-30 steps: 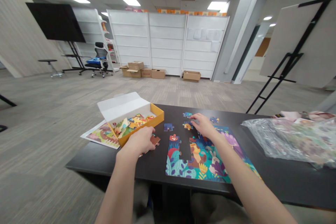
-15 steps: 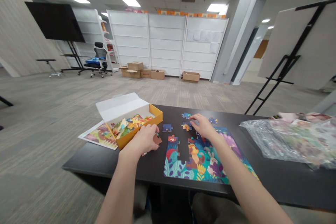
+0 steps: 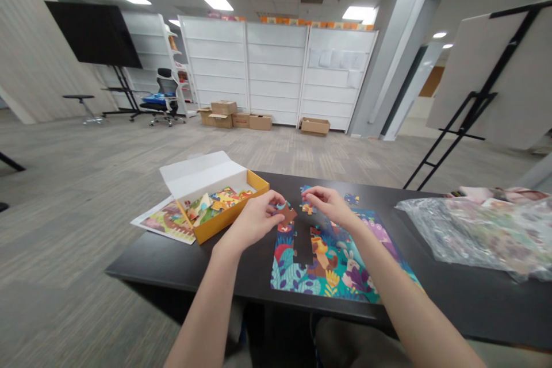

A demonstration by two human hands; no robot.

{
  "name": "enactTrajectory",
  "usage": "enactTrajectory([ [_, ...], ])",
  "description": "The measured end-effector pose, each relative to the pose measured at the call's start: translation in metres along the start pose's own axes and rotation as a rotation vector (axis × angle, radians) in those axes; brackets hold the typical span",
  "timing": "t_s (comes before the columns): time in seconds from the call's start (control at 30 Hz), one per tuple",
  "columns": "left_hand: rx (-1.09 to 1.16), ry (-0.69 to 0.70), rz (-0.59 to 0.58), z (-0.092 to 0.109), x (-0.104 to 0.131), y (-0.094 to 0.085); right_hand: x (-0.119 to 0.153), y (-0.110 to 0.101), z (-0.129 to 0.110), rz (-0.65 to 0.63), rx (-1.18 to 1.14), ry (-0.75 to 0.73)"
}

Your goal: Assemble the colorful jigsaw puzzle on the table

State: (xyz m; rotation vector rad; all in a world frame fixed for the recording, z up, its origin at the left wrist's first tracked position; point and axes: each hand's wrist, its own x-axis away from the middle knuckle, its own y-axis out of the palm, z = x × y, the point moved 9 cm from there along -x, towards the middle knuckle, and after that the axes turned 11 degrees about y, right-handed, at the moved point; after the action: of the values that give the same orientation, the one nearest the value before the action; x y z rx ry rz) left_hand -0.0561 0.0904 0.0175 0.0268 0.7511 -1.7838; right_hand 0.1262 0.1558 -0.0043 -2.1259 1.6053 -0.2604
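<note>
My left hand (image 3: 264, 217) pinches a brown puzzle piece (image 3: 288, 214) above the upper left part of the partly joined puzzle (image 3: 330, 276). To its right, my right hand (image 3: 326, 202) hovers over the loose pieces (image 3: 308, 209) behind the puzzle; its thumb and fingertips are pressed together, and what they hold, if anything, is too small to make out. A gap showing the black table lies in the puzzle's left half. One more loose blue piece (image 3: 352, 199) lies behind the puzzle to the right.
A yellow open box (image 3: 230, 217) with puzzle pieces stands on the black table (image 3: 185, 267) at left, partly over a picture sheet (image 3: 161, 224). Clear plastic packaging (image 3: 470, 236) lies at right. Beyond are cardboard boxes (image 3: 314, 126) and an easel (image 3: 470, 112).
My left hand has lifted the brown piece from beside the yellow box and moved right, toward the puzzle's upper left. My right hand has shifted slightly, its fingers closer together.
</note>
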Motion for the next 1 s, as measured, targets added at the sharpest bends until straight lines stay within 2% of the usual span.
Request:
enactTrajectory([
  [0.1, 0.083, -0.010, -0.049, 0.010, -0.004, 0.013, 0.009, 0.023, -0.013, -0.196, -0.197, 0.042],
  [0.2, 0.124, -0.007, -0.057, 0.013, -0.007, 0.020, 0.015, 0.034, -0.016, -0.298, -0.305, 0.085],
  [0.37, 0.079, -0.030, 0.034, 0.003, -0.010, 0.015, 0.015, 0.029, -0.006, -0.309, -0.325, 0.130],
  [0.43, 0.057, -0.050, 0.031, 0.000, -0.010, 0.014, 0.014, 0.026, -0.004, -0.298, -0.319, 0.126],
  [0.67, 0.038, -0.097, -0.057, -0.004, -0.006, 0.020, 0.018, 0.028, -0.009, -0.363, -0.229, 0.114],
  [0.8, 0.032, -0.091, -0.149, -0.005, -0.002, 0.029, 0.026, 0.036, -0.011, -0.496, -0.141, 0.146],
  [1.0, -0.004, -0.078, -0.319, -0.002, 0.006, 0.044, 0.043, 0.052, -0.002, -0.709, -0.054, 0.267],
])
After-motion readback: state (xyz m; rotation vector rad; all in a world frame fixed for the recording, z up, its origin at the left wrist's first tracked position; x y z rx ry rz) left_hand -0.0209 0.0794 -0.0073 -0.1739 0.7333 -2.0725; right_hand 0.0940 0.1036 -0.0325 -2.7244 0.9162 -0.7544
